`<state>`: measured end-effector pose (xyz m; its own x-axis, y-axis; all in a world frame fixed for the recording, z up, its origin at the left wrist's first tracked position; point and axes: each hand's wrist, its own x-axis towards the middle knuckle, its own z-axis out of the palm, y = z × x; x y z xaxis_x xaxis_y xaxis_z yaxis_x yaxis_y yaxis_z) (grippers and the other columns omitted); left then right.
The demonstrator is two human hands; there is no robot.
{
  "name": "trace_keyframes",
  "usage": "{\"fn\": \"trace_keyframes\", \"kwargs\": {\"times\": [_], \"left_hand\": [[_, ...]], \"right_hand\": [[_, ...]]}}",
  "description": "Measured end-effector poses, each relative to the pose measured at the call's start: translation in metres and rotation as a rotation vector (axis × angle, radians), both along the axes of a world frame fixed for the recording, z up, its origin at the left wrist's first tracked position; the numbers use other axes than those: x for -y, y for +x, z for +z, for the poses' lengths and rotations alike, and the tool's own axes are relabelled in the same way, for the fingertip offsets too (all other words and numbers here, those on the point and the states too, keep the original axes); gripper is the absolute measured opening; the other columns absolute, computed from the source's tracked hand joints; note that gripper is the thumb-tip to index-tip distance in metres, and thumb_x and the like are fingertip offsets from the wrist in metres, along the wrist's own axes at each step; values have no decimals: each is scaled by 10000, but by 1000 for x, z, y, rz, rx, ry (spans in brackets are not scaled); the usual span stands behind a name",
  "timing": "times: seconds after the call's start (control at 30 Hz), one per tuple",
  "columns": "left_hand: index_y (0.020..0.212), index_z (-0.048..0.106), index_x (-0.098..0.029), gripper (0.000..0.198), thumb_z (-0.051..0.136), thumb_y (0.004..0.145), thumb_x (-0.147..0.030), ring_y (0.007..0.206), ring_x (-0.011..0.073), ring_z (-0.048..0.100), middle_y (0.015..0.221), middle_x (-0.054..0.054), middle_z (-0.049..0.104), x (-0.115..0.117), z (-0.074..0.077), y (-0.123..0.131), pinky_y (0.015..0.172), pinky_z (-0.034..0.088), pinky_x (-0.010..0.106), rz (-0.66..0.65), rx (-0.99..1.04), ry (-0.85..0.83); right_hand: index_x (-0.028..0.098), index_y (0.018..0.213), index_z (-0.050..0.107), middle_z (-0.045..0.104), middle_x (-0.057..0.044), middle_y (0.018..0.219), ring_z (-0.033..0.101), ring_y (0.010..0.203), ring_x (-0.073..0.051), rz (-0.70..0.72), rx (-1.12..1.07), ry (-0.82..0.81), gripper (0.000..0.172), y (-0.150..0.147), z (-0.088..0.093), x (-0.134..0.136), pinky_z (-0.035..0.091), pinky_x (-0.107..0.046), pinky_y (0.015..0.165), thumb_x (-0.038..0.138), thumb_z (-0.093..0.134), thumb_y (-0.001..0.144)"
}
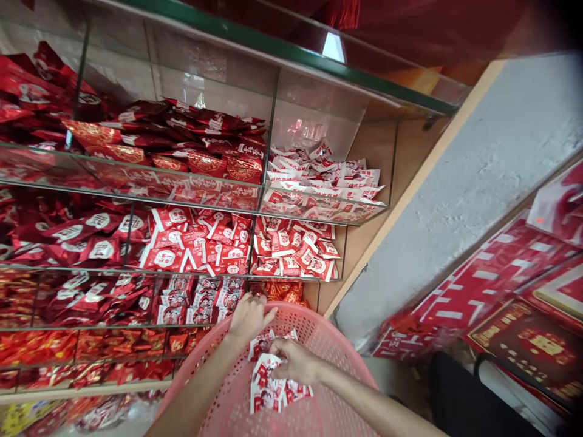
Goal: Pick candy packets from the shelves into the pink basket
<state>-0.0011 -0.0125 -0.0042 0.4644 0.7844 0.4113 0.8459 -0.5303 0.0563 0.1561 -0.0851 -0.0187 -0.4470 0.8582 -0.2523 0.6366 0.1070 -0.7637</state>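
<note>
A pink perforated plastic basket (pixel 350 352) stands below me, in front of the shelves. My left hand (pixel 248 317) is closed over its far rim, the thumb pointing inward. Inside the basket, my right hand (pixel 295 359) has its fingers pinched on a small red and white candy packet (pixel 265 370). More such candy packets (pixel 268 397) lie around and under those fingers. Part of the pinched packet is hidden by the hand.
Glass-fronted shelves hold dark red packets (pixel 218 127), white and red packets (pixel 319 182) and red packets (pixel 300 249) in compartments. A wooden side panel (pixel 364 267) meets a grey wall (pixel 437 224). Red boxes (pixel 532 340) are stacked at right.
</note>
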Motion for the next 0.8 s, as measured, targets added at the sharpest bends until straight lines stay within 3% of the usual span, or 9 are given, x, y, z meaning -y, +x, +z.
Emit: {"fn": "trace_keyframes", "kwargs": {"times": [0.13,0.33,0.5,0.67,0.8], "left_hand": [[831,594,-137,430,301,901,-443,697,207,625,709,97,685,-1,2,0,820,382,359,-6,3,-13],[858,603,-118,461,303,900,-466,711,213,636,738,109,692,0,4,1,823,386,357,-11,-2,-18],[855,603,-113,460,313,897,-468,717,217,639,737,113,693,0,4,1,823,383,358,-6,-3,-28],[858,595,-117,452,304,900,-459,713,211,636,734,109,691,0,4,1,831,377,353,-4,-11,-18],[826,588,-131,425,297,905,-430,714,206,633,733,103,690,1,4,1,829,371,348,1,-35,-12]], "right_hand": [[187,853,566,590,21,805,511,745,-135,57,135,120,226,-2,1,2,354,-212,644,207,679,659],[199,942,559,605,-45,1005,554,928,-189,91,180,240,217,-3,17,11,382,-246,768,159,555,729],[200,883,552,598,-29,937,554,881,-178,-8,116,302,168,3,33,7,387,-245,747,142,552,725],[188,832,555,605,4,836,548,783,-146,-78,1,218,136,22,43,5,382,-224,683,122,564,713],[182,837,549,565,33,754,499,698,-120,-88,-36,61,203,38,23,13,372,-210,623,120,630,661]]}}
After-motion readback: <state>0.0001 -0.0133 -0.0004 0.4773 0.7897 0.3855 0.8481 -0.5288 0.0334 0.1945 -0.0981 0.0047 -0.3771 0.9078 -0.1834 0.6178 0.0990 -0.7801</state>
